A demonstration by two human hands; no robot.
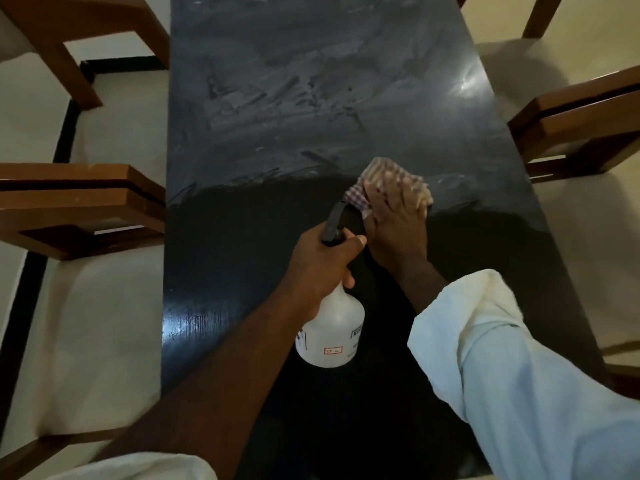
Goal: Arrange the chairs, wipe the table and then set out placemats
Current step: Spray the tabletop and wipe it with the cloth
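Observation:
A long black table point(242, 237) runs away from me, its far half streaked with grey smears and its near half dark and glossy. My right hand point(394, 220) lies flat on a checked cloth point(388, 174), pressing it to the tabletop right of centre. My left hand point(322, 261) grips the neck of a white spray bottle point(332, 330) with a black trigger head, held just above the table beside the right wrist. Wooden chairs with pale seats stand on both sides: two on the left point(79, 209) and two on the right point(581, 133).
The pale floor shows between the chairs, with a black border strip point(65, 133) on the left. A bright light reflection sits near the table's right edge point(465, 84). My light blue sleeves cover the lower frame.

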